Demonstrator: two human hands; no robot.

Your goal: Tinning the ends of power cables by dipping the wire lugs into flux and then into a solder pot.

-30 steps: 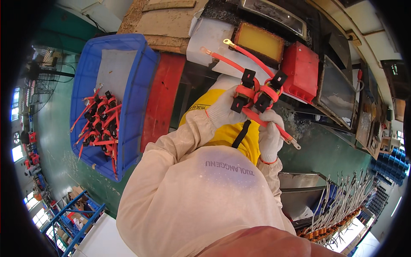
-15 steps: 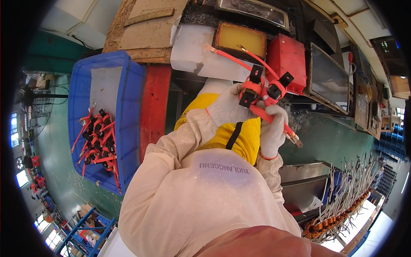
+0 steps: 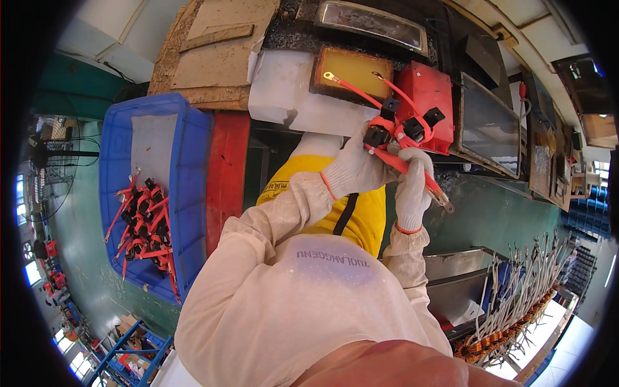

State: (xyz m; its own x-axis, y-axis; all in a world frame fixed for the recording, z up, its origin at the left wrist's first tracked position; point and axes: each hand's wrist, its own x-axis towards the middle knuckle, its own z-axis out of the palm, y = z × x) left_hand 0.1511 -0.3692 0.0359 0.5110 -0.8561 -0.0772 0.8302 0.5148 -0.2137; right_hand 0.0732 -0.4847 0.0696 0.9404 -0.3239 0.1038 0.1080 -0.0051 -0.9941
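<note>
Leftmost, at nine o'clock: one blue rectangular plastic bin (image 3: 185, 206), holding a heap of red-cabled black-block assemblies (image 3: 147, 226). Toward two o'clock: left hand (image 3: 356, 164), white knitted glove, closed about the near-left side of a red-cabled coil assembly (image 3: 416, 131). Assembly: paired, red-wrapped, black rectangular blocks jutting out; two cables with ring lugs run toward eleven o'clock, others toward four. At three o'clock: right hand (image 3: 413, 184), likewise gloved, pinching the lower red cables. Step in hand, seemingly: steadying and arranging cables; next move probably calls for firm left support and small right-hand adjustment.
</note>
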